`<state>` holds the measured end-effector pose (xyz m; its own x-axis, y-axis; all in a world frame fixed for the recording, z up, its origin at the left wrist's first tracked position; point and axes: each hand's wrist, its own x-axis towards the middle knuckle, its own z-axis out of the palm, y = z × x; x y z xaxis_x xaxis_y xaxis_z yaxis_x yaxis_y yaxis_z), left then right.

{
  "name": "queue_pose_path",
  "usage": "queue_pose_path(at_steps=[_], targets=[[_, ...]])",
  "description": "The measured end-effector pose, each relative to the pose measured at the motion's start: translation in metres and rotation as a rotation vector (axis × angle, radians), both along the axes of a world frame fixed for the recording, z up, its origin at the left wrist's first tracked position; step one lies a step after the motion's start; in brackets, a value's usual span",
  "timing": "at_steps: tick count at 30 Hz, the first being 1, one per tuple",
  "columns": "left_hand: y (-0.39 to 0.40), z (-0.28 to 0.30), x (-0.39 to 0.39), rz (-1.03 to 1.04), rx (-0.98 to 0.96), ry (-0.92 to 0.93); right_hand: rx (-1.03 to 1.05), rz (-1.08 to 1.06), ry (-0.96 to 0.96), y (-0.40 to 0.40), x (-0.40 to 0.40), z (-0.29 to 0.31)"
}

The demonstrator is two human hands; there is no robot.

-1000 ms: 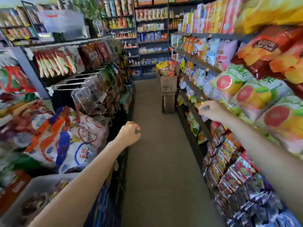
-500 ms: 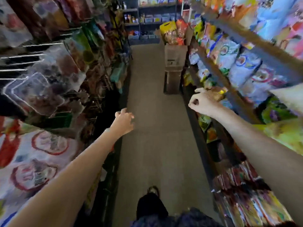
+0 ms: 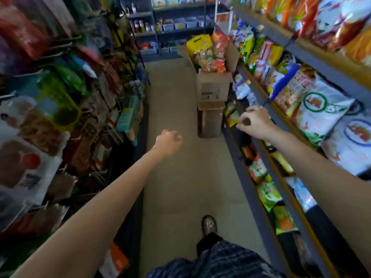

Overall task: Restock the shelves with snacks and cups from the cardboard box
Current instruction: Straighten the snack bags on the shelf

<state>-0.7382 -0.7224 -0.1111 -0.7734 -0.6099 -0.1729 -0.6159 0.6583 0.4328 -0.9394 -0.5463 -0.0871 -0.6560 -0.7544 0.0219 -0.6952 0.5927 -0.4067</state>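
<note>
The cardboard box (image 3: 213, 88) stands ahead on the right side of the aisle, perched on a second box (image 3: 210, 119) on the floor (image 3: 176, 177), its flaps open and snack bags (image 3: 208, 55) heaped out of its top; it sits just beside the right-hand shelves (image 3: 281, 125). No cups can be made out. The step in hand looks like the walk back to the box for the next load. To do it well, keep to the middle of the aisle, clear of the hanging packets (image 3: 66, 109) on the left, stop square to the box, and lift from the top of the heap so the upper box is not pulled off its base. The left hand (image 3: 168, 141) hangs over the floor with fingers loosely curled and nothing in them. The right hand (image 3: 255, 123) is curled by the shelf edge; whether it pinches something small I cannot tell. Against half a second earlier, the box looks nearer and lower in view, a shoe (image 3: 209, 225) has stepped further forward, and the right hand has dropped along the shelf edge.
</note>
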Motion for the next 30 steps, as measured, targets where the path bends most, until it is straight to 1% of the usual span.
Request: queue_pose_path(at_steps=[1,3,7,10,12,14,16,20,23,25,27,29,30], targets=[[-0.026,0.001,-0.024,0.048,0.037,0.030,-0.002,-0.012,-0.006,-0.023,-0.025,-0.002],[-0.080,0.008,-0.076,0.092,0.051,0.044,-0.025,-0.025,-0.030,-0.071,-0.080,-0.001],[-0.178,0.018,-0.164,0.134,-0.026,0.081,-0.041,-0.036,-0.063,-0.170,-0.180,0.006],[-0.245,0.010,-0.218,0.028,-0.130,0.057,-0.004,0.011,-0.066,-0.247,-0.232,0.008],[-0.301,0.003,-0.254,0.006,-0.162,0.006,0.018,0.030,-0.094,-0.300,-0.271,0.001],[-0.362,-0.004,-0.296,-0.034,-0.149,-0.003,0.045,0.014,-0.083,-0.348,-0.310,-0.007],[-0.422,-0.007,-0.344,-0.066,-0.116,0.011,0.079,-0.047,-0.049,-0.392,-0.354,-0.017],[-0.523,-0.002,-0.433,-0.017,-0.025,0.034,0.147,-0.101,-0.080,-0.469,-0.429,-0.016],[-0.587,0.006,-0.506,-0.051,-0.032,-0.016,0.123,-0.210,-0.140,-0.523,-0.482,-0.012],[-0.622,0.011,-0.558,-0.111,-0.042,0.003,0.088,-0.260,-0.177,-0.558,-0.521,-0.016],[-0.654,0.012,-0.611,-0.198,-0.075,0.025,0.038,-0.285,-0.212,-0.594,-0.572,-0.035],[-0.685,0.007,-0.661,-0.287,-0.086,0.052,-0.007,-0.287,-0.246,-0.630,-0.639,-0.073],[-0.699,0.004,-0.683,-0.310,-0.077,0.074,-0.023,-0.286,-0.249,-0.651,-0.656,-0.074]])
